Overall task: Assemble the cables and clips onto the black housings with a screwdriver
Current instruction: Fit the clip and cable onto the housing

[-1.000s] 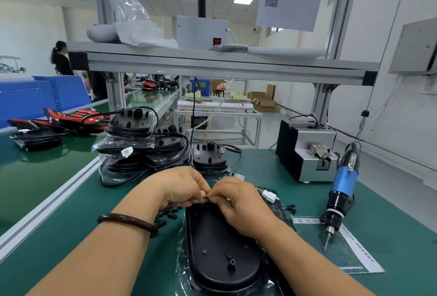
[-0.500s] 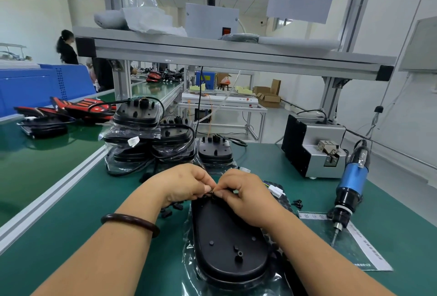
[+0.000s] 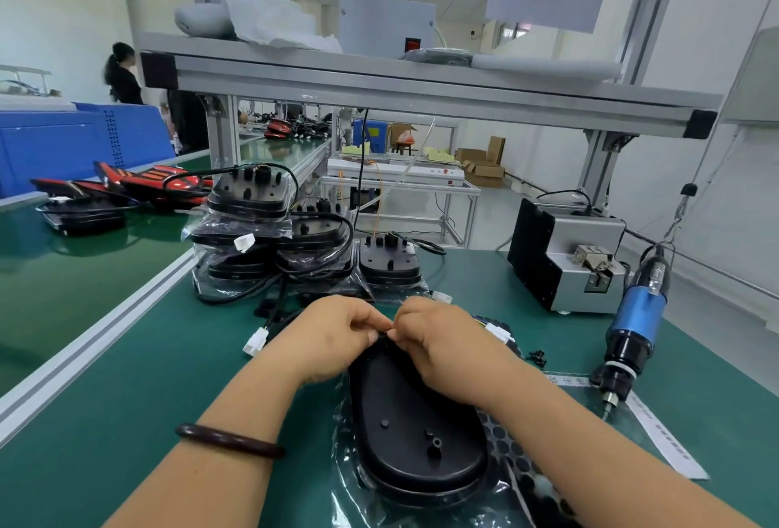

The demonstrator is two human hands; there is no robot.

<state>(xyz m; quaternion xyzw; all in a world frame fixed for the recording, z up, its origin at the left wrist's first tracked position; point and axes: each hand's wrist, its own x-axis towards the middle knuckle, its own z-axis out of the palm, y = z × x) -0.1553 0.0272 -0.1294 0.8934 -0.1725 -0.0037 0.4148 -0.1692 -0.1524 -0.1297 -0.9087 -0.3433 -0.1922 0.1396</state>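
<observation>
Pinching with left hand [image 3: 337,337] and right hand [image 3: 449,344], fingertips curled tight and meeting on a small dark piece [image 3: 382,334] at the far end of the housing [image 3: 413,434], flat on the table [image 3: 126,401]. Off right, hanging untouched: screwdriver [image 3: 636,329].

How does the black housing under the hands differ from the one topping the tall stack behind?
The near housing lies alone on clear plastic; the top housing sits high on bagged ones. The left hand and right hand pinch the near housing's far rim; the top housing is untouched. Both are black ovals.
</observation>
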